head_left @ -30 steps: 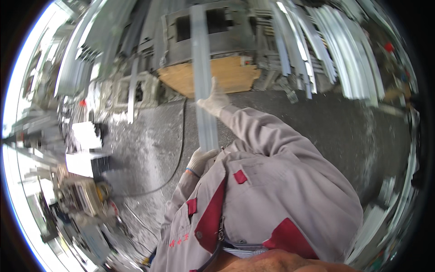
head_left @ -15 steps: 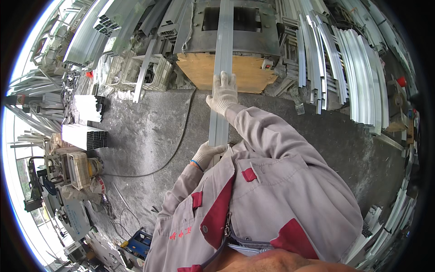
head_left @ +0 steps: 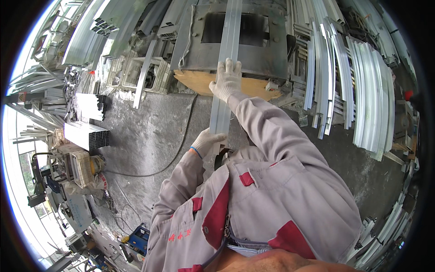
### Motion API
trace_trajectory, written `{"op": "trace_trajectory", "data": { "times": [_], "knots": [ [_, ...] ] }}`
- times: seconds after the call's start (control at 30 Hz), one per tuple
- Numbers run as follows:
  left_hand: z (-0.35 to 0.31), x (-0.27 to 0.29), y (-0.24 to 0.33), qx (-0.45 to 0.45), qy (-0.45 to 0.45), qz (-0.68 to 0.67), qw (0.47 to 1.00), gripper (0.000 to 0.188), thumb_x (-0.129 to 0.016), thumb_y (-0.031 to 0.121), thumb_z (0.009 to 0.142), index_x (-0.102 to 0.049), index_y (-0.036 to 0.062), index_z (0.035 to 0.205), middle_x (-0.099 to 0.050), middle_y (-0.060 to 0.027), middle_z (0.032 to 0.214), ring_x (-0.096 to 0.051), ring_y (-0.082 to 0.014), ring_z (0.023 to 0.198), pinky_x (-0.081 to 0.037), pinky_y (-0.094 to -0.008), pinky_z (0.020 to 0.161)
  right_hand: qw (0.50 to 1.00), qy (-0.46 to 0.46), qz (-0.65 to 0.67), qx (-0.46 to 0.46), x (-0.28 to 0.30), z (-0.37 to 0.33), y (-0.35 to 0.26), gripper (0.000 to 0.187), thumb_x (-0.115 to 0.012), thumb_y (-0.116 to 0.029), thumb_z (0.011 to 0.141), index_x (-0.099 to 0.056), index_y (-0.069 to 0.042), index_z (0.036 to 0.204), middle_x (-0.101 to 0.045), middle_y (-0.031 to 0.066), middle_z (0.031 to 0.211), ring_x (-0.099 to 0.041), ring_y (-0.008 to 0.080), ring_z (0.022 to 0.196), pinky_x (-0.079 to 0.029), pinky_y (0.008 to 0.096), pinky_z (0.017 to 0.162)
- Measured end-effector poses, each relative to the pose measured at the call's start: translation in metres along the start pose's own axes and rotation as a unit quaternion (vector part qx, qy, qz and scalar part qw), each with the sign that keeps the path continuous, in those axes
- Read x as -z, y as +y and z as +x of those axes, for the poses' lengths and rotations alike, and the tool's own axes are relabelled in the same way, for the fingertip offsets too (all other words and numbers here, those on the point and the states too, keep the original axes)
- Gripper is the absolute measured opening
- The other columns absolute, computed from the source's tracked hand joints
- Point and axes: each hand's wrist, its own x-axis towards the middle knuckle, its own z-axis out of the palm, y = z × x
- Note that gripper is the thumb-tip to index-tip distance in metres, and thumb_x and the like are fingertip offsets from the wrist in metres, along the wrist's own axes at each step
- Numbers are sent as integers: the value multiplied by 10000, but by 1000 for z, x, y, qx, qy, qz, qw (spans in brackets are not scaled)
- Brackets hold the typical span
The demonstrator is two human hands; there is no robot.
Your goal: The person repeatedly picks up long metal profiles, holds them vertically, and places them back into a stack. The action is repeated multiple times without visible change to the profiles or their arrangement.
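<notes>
A long silver-grey aluminium profile (head_left: 220, 115) runs from close to my body away over a dark metal machine bench (head_left: 195, 54). My left hand (head_left: 206, 140), in a whitish knit glove with a blue band at the wrist, is closed on the profile's near end. Its thumb lies across the top, and the other fingers are partly hidden. Farther along, my right hand (head_left: 226, 80), gloved alike, rests on top of the profile near the bench's front edge. Its fingers are stretched forward, and the thumb sticks out to the left.
Below the bench top is a wooden board (head_left: 199, 84). Metal profiles (head_left: 369, 90) are stacked at the right, with more bundles (head_left: 86, 136) at the left. Plastic crates (head_left: 158, 75) stand left of the bench. A dark cable (head_left: 181, 145) crosses the concrete floor.
Both hands and the profile have moved forward, away from my body. My right fingertips now reach over the bench's front edge. The view has tilted slightly, showing more of the bench top.
</notes>
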Motion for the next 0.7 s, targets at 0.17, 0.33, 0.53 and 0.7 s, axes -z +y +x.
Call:
{"op": "trace_trajectory", "data": {
  "times": [0.17,0.33,0.53,0.7],
  "knots": [
    [69,-19,58,0,-7,0,1000,390,-885,271,1047,-738,38,1324,-790,-62,1100,-770,-185,931,-662,-394,784,1000,18,-8,4,10,85,33,926,-817,-415,943,-475,-50,1723,-356,192,1835,-267,541,1690,-355,601,1365],
    [123,-34,110,-4,8,-4,1000,384,-891,237,1038,-745,23,1321,-806,-71,1093,-792,-196,930,-661,-386,783,998,47,-34,4,20,155,60,908,-798,-420,942,-495,-57,1717,-395,199,1833,-265,540,1698,-329,587,1372],
    [160,-49,156,20,13,-24,999,418,-902,227,1026,-748,37,1364,-809,-72,1164,-800,-201,1014,-671,-387,812,996,45,-82,5,31,209,81,888,-764,-424,973,-492,-40,1727,-390,203,1849,-255,496,1722,-303,552,1382],
    [151,-55,150,-18,10,-10,1000,508,-880,322,1030,-725,30,1416,-795,-73,1124,-771,-196,939,-653,-408,763,997,26,-77,3,31,203,83,935,-771,-439,979,-445,-39,1759,-346,207,1872,-230,479,1745,-365,550,1353]
  ]
}}
